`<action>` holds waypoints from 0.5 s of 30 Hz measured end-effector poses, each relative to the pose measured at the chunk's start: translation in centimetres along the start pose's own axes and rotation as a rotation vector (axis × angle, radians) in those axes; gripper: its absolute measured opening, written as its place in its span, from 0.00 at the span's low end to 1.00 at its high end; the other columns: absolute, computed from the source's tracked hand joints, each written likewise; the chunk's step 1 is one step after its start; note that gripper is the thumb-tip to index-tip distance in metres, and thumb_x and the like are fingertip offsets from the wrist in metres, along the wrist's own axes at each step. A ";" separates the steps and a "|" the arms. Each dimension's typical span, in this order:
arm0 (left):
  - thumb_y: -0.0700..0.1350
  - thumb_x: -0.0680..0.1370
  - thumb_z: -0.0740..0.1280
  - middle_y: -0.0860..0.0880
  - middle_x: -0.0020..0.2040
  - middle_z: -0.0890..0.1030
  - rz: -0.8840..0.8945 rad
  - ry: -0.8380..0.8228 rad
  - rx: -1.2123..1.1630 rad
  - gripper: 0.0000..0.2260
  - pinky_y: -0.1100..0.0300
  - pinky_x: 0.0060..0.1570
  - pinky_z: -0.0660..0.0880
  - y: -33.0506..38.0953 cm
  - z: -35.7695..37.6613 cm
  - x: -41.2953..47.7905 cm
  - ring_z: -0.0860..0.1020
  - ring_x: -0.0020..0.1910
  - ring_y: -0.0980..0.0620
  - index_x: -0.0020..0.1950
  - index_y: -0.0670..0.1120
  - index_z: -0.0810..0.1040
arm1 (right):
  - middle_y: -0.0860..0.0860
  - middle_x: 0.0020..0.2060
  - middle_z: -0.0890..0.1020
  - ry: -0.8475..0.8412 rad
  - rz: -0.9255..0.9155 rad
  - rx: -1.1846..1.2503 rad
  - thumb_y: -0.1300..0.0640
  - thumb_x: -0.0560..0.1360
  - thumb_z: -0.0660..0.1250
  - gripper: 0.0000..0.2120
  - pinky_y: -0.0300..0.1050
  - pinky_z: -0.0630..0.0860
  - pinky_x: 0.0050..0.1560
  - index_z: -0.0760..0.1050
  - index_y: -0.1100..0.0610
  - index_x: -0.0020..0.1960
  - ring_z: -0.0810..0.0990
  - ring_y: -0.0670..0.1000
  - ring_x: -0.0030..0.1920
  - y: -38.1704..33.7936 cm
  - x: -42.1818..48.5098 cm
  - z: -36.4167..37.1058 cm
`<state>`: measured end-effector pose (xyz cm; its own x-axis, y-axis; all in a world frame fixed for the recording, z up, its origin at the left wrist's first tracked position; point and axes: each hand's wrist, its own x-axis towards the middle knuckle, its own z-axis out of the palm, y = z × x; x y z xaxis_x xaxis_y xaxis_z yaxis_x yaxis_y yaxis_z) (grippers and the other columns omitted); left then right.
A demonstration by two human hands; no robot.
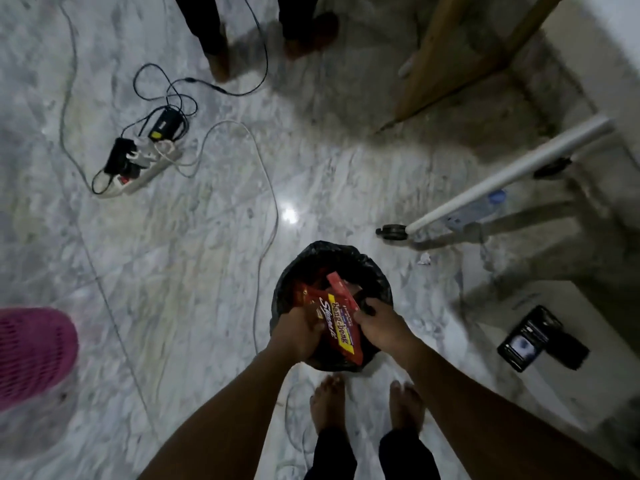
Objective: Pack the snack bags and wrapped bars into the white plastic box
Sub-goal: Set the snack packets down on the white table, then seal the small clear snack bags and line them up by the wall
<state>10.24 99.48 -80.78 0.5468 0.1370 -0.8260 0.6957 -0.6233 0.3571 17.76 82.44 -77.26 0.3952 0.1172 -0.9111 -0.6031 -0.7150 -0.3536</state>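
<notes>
Left hand (pixel 298 336) gripping red bag (pixel 309 296), right hand (pixel 381 329) gripping bar (pixel 341 329), over black-lined bin (pixel 332 252) at 6 o'clock, power strip (pixel 142 173) at 10 o'clock

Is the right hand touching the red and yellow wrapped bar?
Touching. The head view shows the right hand gripping the edge of the red and yellow wrapped bar, with no gap.

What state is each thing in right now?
Red-and-yellow wrapped bar: held in right hand, above bin.
Red snack bag: held in left hand.
Black bag-lined round bin: upright, open.
White power strip: plugs inserted.
Black phone: screen lit.
</notes>
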 end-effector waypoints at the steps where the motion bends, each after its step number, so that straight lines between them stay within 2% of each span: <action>1: 0.59 0.72 0.61 0.48 0.52 0.85 -0.009 -0.016 -0.008 0.21 0.51 0.52 0.81 0.7 -0.9 -1.2 0.83 0.50 0.47 0.58 0.48 0.79 | 0.54 0.67 0.75 0.004 0.007 -0.017 0.50 0.80 0.61 0.22 0.41 0.69 0.55 0.68 0.53 0.73 0.75 0.55 0.65 -0.6 -1.8 -0.7; 4: 0.55 0.75 0.65 0.45 0.51 0.85 0.068 -0.018 0.047 0.16 0.52 0.51 0.79 5.5 -5.1 -7.1 0.82 0.50 0.45 0.56 0.47 0.80 | 0.54 0.66 0.76 0.027 -0.004 -0.060 0.50 0.78 0.63 0.21 0.44 0.73 0.58 0.71 0.53 0.70 0.76 0.54 0.62 -3.0 -8.8 -3.5; 6: 0.47 0.78 0.65 0.44 0.54 0.84 0.168 -0.018 0.067 0.12 0.53 0.53 0.77 10.1 -8.1 -12.4 0.81 0.53 0.43 0.58 0.47 0.81 | 0.53 0.62 0.77 0.071 -0.060 -0.053 0.53 0.77 0.64 0.17 0.42 0.73 0.55 0.74 0.54 0.66 0.77 0.52 0.57 -5.0 -14.5 -6.1; 8: 0.43 0.79 0.63 0.44 0.57 0.83 0.242 -0.022 0.060 0.13 0.55 0.56 0.74 14.4 -10.5 -17.7 0.79 0.57 0.44 0.62 0.46 0.80 | 0.51 0.57 0.78 0.127 -0.124 -0.036 0.54 0.77 0.64 0.14 0.43 0.74 0.52 0.77 0.54 0.61 0.77 0.52 0.54 -6.6 -20.6 -8.9; 10: 0.45 0.79 0.63 0.45 0.55 0.82 0.254 -0.025 0.035 0.10 0.56 0.57 0.74 18.1 -12.3 -22.7 0.79 0.56 0.46 0.58 0.47 0.81 | 0.52 0.57 0.79 0.170 -0.183 -0.027 0.53 0.76 0.64 0.14 0.43 0.74 0.47 0.77 0.53 0.61 0.79 0.53 0.56 -7.6 -26.5 -11.9; 11: 0.47 0.79 0.65 0.45 0.57 0.82 0.263 -0.026 0.028 0.12 0.57 0.58 0.75 19.7 -12.9 -24.7 0.79 0.57 0.47 0.60 0.46 0.80 | 0.52 0.56 0.79 0.186 -0.209 -0.021 0.53 0.77 0.63 0.14 0.42 0.72 0.45 0.76 0.53 0.61 0.80 0.54 0.56 -7.9 -29.3 -13.3; 13: 0.51 0.77 0.68 0.45 0.61 0.81 0.290 -0.026 0.047 0.18 0.59 0.58 0.75 22.9 -13.4 -28.3 0.79 0.59 0.48 0.65 0.47 0.77 | 0.52 0.51 0.80 0.253 -0.262 -0.003 0.53 0.76 0.63 0.12 0.41 0.72 0.40 0.78 0.52 0.58 0.81 0.53 0.50 -7.5 -34.4 -16.3; 15: 0.51 0.77 0.68 0.44 0.62 0.81 0.343 -0.026 0.120 0.19 0.60 0.56 0.74 26.3 -13.3 -31.5 0.79 0.59 0.46 0.66 0.47 0.78 | 0.52 0.47 0.82 0.331 -0.291 0.041 0.53 0.75 0.64 0.10 0.40 0.73 0.37 0.79 0.51 0.54 0.80 0.52 0.44 -6.5 -39.0 -19.4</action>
<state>17.53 88.99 -39.51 0.7262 -0.1143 -0.6779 0.4131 -0.7156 0.5632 19.73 69.11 -35.35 0.7492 0.0780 -0.6577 -0.4582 -0.6561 -0.5996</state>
